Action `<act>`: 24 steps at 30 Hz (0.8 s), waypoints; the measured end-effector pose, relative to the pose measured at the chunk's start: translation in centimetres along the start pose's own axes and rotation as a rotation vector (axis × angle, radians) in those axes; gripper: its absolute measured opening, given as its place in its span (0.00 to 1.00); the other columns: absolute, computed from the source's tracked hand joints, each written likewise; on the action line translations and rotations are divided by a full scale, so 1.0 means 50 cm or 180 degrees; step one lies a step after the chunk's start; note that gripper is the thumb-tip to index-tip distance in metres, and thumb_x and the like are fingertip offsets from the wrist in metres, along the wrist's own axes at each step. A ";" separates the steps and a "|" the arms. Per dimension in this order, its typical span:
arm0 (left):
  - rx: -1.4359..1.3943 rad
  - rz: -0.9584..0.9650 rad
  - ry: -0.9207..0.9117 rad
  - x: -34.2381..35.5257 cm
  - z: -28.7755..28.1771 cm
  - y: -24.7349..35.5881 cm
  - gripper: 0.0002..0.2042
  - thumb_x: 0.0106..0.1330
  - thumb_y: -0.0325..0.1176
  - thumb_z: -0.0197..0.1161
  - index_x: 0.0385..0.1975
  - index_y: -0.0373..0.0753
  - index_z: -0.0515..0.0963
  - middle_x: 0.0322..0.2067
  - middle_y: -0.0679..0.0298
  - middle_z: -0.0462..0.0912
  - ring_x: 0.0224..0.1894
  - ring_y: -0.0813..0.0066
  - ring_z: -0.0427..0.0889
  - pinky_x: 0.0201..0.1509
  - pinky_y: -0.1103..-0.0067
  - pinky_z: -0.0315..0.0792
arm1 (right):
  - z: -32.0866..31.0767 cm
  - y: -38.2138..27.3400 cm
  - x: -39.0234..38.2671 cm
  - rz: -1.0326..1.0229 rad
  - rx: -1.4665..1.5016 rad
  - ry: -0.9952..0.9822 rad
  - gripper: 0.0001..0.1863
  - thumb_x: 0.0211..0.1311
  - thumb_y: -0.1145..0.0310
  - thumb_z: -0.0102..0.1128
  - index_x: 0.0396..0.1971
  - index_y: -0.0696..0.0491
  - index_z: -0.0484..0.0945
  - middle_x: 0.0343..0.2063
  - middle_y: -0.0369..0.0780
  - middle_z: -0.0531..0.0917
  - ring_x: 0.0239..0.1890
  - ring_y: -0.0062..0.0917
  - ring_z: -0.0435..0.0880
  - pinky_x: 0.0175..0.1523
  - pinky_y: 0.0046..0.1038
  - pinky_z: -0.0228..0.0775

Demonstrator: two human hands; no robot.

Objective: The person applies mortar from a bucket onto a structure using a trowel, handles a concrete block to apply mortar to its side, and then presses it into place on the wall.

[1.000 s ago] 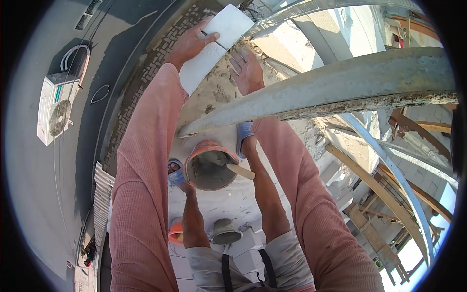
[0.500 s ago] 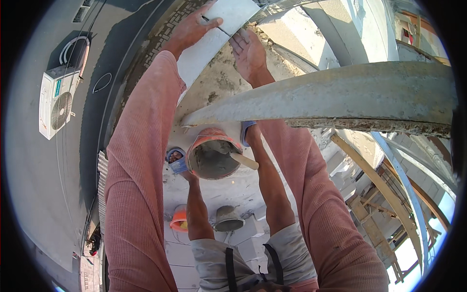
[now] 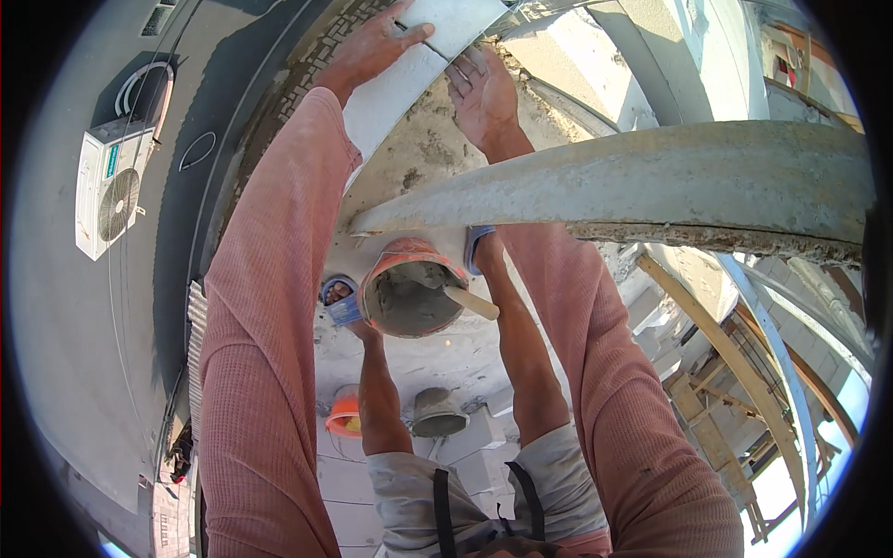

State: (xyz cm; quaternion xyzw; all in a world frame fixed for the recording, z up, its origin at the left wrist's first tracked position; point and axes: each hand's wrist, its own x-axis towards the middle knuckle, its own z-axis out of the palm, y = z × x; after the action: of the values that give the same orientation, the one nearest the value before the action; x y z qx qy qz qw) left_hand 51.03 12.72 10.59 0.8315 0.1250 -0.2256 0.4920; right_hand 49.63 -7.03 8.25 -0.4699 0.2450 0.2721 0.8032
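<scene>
At the top, two white blocks lie end to end with a thin dark gap between them: an upper block [image 3: 465, 23] and a lower block [image 3: 383, 110]. My left hand [image 3: 372, 51] grips the upper block from its left side, thumb lying across its top near the gap; its fingertips run toward the picture's edge. On the opposite side, my right hand [image 3: 486, 100] is open, palm showing, with its stretched fingertips against the blocks' side by the gap. Between my feet stands an orange bucket [image 3: 409, 251] of wet grey mortar [image 3: 409, 296], with a wooden handle [image 3: 473, 302] sticking out.
A long grey beam [image 3: 633, 181] crosses above my right forearm. A smaller orange bucket [image 3: 342, 409] and a grey bucket [image 3: 439, 414] stand by my legs. Wooden planks [image 3: 735, 344] are at right. An air-conditioner unit [image 3: 110, 191] hangs on the wall at left.
The view has shifted slightly. Both hands keep nearly the same places on the blocks, and the buckets have not visibly moved.
</scene>
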 end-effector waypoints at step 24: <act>0.0384 -0.0032 0.0324 0.008 -0.013 -0.017 0.29 0.75 0.50 0.59 0.68 0.36 0.74 0.67 0.46 0.76 0.72 0.48 0.70 0.76 0.61 0.62 | -0.002 0.020 0.020 -0.0196 0.0010 -0.0247 0.40 0.79 0.47 0.46 0.80 0.52 0.47 0.78 0.48 0.57 0.80 0.46 0.55 0.84 0.44 0.34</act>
State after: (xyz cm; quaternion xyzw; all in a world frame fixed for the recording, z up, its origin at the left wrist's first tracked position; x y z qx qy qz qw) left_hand 51.18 13.67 10.00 0.8694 0.1402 -0.1925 0.4329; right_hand 49.70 -6.52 6.92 -0.4650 0.1995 0.2649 0.8208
